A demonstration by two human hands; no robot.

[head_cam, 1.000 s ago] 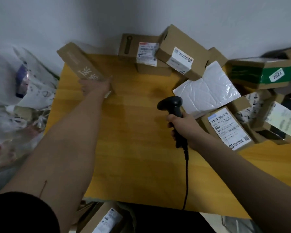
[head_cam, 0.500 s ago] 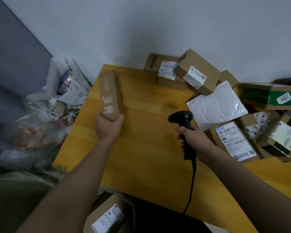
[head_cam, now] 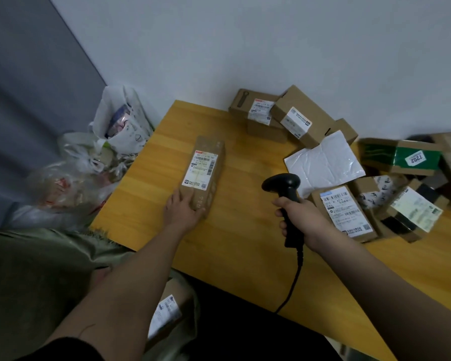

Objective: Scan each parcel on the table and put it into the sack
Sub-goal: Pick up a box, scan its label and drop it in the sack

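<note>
Fingers (head_cam: pixel 197 204) gripping oblong cardboard parcel (head_cam: pixel 206 168), labelled

A long brown cardboard parcel (head_cam: pixel 205 173) is laid flat on the yellow wooden table (head_cam: pixel 235 241), its white barcode label turned up. More boxed parcels (head_cam: pixel 294 118) and a white mailer (head_cam: pixel 323 162) are piled far right.

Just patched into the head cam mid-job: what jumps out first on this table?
The long brown parcel lies label-up near the table's left edge, with the left hand gripping its near end. Right of it, the right hand holds the black scanner, head turned toward that parcel. A jumble of unsorted boxes and a white mailer crowds the far right corner.
</note>
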